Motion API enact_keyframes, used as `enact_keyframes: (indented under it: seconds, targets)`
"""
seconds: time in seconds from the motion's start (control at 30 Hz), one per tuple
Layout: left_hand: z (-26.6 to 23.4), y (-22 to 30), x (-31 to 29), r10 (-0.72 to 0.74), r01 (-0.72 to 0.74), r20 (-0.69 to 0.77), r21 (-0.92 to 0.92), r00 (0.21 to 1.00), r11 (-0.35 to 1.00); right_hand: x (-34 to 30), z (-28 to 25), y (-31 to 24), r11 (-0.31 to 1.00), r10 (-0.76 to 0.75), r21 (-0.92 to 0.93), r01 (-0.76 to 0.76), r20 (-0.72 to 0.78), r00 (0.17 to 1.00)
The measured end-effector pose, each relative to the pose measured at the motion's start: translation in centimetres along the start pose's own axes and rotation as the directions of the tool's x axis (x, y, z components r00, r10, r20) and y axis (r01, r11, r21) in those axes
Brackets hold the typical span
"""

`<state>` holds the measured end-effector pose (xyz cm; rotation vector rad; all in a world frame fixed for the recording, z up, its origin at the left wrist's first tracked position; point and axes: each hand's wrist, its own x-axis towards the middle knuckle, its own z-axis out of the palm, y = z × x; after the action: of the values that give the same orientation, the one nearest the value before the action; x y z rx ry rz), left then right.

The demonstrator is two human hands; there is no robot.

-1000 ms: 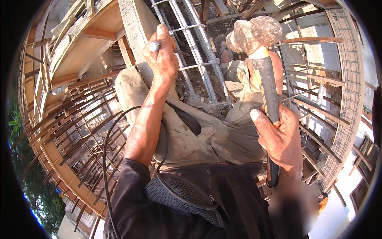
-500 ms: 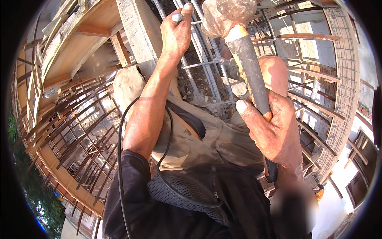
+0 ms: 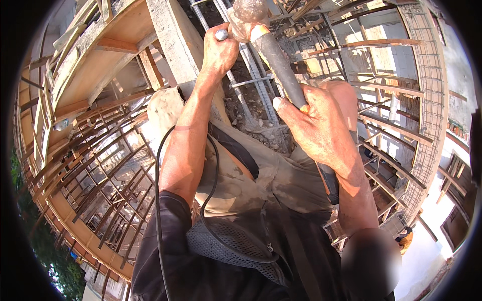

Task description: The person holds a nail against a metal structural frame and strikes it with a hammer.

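Observation:
My left hand [image 3: 221, 54] is wrapped round a metal rod [image 3: 221, 34], whose round, shiny end sticks out above the fist; its lower part is hidden. My right hand [image 3: 321, 123] grips a hammer by its dark, worn handle [image 3: 279, 62], the thumb lying along it. The heavy, dull hammer head [image 3: 249, 14] is close to the right of my left fist, apart from the rod's end as far as I can see. Upright steel reinforcing bars [image 3: 257, 83] with cross ties stand just past my hands, above broken concrete rubble [image 3: 261, 125].
A rough concrete beam [image 3: 173, 42] runs beside my left arm. Wooden formwork [image 3: 108, 55] and many props [image 3: 115, 195] spread at left. At right are a rebar cage [image 3: 429, 90] and timber bars. A black cable [image 3: 157, 215] hangs along my left arm. A person in orange [image 3: 404, 241] is far below.
My right hand has swung the hammer up and to the left, so its head is now nearer my left fist. My left hand has shifted only slightly.

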<state>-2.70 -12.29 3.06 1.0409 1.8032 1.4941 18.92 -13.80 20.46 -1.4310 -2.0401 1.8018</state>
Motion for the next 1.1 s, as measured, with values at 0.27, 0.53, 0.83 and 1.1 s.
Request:
enact_keyframes:
  seconds: [0.27, 0.53, 0.83, 1.1]
  targets:
    - [0.2, 4.5, 2.1, -0.028, -0.131, -0.332, -0.446, 0.943, 0.886, -3.8, -3.0, -1.1, 1.000, 0.019, -0.004, -0.020, -0.156, 0.987]
    - [1.3, -2.4, 0.6, -0.065, 0.064, -0.176, -0.010, 0.982, 0.998, -4.2, -3.8, 0.5, 0.988, -0.140, 0.047, 0.146, -0.126, 0.982]
    - [3.8, 3.0, 0.4, -0.009, 0.007, -0.274, -0.009, 0.962, 1.000, -6.4, -5.0, 2.6, 0.989, 0.000, 0.144, 0.018, -0.121, 0.993]
    - [2.8, 0.2, 0.2, 0.093, -0.078, -0.304, 0.062, 0.948, 0.995, -5.6, -4.8, 2.2, 0.978, -0.192, 0.049, 0.202, -0.155, 0.969]
